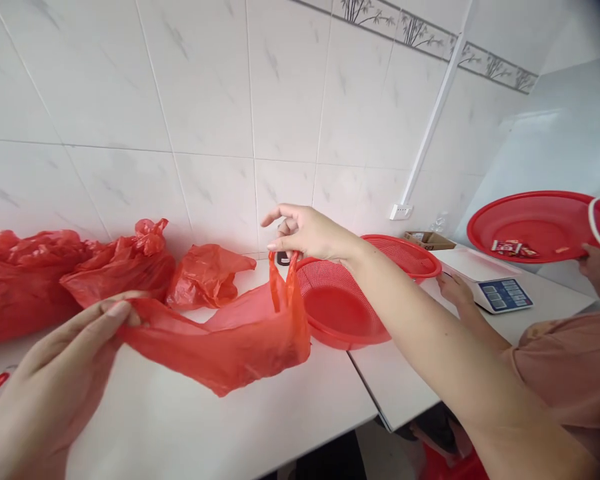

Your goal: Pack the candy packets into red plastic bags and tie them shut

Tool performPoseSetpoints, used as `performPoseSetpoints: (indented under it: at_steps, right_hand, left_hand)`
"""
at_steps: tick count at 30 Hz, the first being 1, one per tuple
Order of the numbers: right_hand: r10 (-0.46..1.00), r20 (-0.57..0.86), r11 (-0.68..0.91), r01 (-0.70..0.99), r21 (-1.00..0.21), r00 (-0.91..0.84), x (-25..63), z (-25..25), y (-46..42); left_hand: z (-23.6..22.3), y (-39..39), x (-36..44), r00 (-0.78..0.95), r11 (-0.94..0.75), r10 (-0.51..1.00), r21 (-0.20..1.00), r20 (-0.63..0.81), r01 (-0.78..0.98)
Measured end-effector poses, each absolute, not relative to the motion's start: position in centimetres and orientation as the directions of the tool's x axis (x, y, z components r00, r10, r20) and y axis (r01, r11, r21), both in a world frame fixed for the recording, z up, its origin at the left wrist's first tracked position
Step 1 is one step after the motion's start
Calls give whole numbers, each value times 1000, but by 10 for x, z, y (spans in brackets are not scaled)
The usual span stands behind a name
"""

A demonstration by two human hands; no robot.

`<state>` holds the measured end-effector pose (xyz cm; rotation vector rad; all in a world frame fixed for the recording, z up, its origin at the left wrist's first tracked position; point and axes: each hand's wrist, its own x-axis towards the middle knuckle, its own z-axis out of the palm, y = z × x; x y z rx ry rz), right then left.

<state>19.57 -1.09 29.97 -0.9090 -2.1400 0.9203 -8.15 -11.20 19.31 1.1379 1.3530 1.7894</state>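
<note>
A thin red plastic bag (230,350) stretches between my two hands above the white table. My left hand (75,360) pinches one end of it between thumb and fingers. At its other end, my right hand (300,230) grips the looped handles, with the index finger reaching out to the left. The bag sags in the middle, and I cannot tell whether anything is inside. Just right of it, partly behind my right forearm, sits a red mesh basket (330,307). Behind the bag lies a crumpled red bag (205,273).
Filled red bags (25,280) line the wall at left. A co-worker at right holds a red tray (545,220) with small wrapped packets and touches another red basket (405,253). A digital scale (503,295) and cardboard box (430,240) stand there. A seam (367,387) splits the tables.
</note>
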Motion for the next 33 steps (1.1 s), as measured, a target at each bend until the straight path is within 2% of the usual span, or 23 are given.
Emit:
performPoseSetpoints:
  at_steps: [2, 4, 6, 9, 11, 13, 15, 18, 20, 24, 26, 28, 31, 33]
  right_hand:
    - [773, 264, 535, 371, -759, -576, 193, 300, -14]
    - [760, 268, 556, 377, -741, -593, 186, 300, -19]
    - [733, 305, 581, 326, -746, -608, 175, 298, -24]
    - [669, 389, 592, 138, -794, -633, 150, 294, -31]
    - [603, 456, 584, -27, -811, -655, 137, 287, -33]
    - [577, 512, 585, -116, -803, -636, 133, 277, -31]
    - [617, 503, 594, -62, -802, -605, 138, 260, -25]
    - [664, 369, 570, 121, -813, -650, 152, 226, -16]
    - [681, 326, 550, 165, -819, -656, 158, 207, -13]
    - [773, 480, 568, 116, -815, -415, 163, 196, -27]
    - [799, 502, 544, 40, -838, -332, 165, 199, -43]
    - [784, 425, 460, -36, -887, -453, 169, 201, -61]
    - [612, 255, 354, -29, -935, -748, 180, 200, -89]
    - [621, 322, 403, -61, -913, -715, 194, 205, -104]
  left_hand:
    - [208, -106, -65, -262, -319, 924, 941, 281, -116]
    - [219, -99, -49, -80, -273, 961, 957, 266, -98]
    - [226, -92, -35, 62, -164, 985, 981, 159, 101]
    - [229, -83, -18, 174, -80, 985, 907, 7, 415]
    - [229, -79, -12, 201, -80, 979, 879, -19, 471]
    - [228, -75, -12, 206, -39, 977, 894, -60, 445]
    - [224, -72, -18, 190, 40, 974, 923, -120, 382]
    - [215, -68, -28, 127, 120, 979, 953, -161, 279]
    - [208, -68, -32, 133, 142, 976, 963, -175, 227]
    - [201, -69, -31, 263, 117, 950, 973, -168, 201]
    - [203, -71, -31, 311, 95, 937, 972, -160, 215]
    - [205, -73, -33, 343, 83, 928, 980, -143, 183]
    - [203, -76, -39, 361, 18, 929, 983, -84, 183]
    - [198, -76, -44, 379, -82, 925, 958, -30, 276]
